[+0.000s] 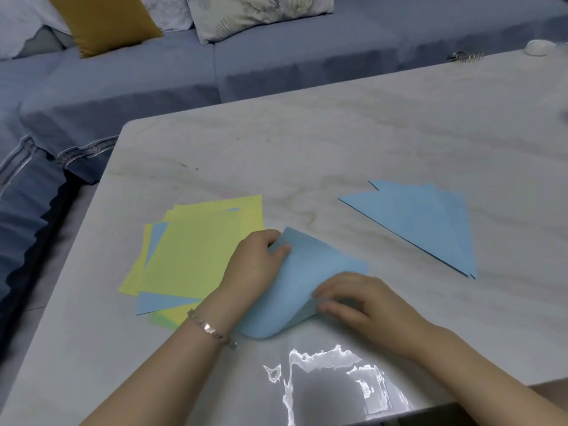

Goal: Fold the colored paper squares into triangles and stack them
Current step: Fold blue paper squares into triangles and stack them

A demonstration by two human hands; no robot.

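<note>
Both hands hold the half-folded blue sheet (285, 290): your left hand (256, 265) pinches its far corner, your right hand (356, 302) grips its right edge, fingers bent.

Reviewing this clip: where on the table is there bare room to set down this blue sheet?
Bare: the broad far table behind the yellow-and-blue pile and the blue triangles; the strip between those two; the near-left corner. Crowded: near centre, where the left hand and right hand hold the blue sheet.
</note>
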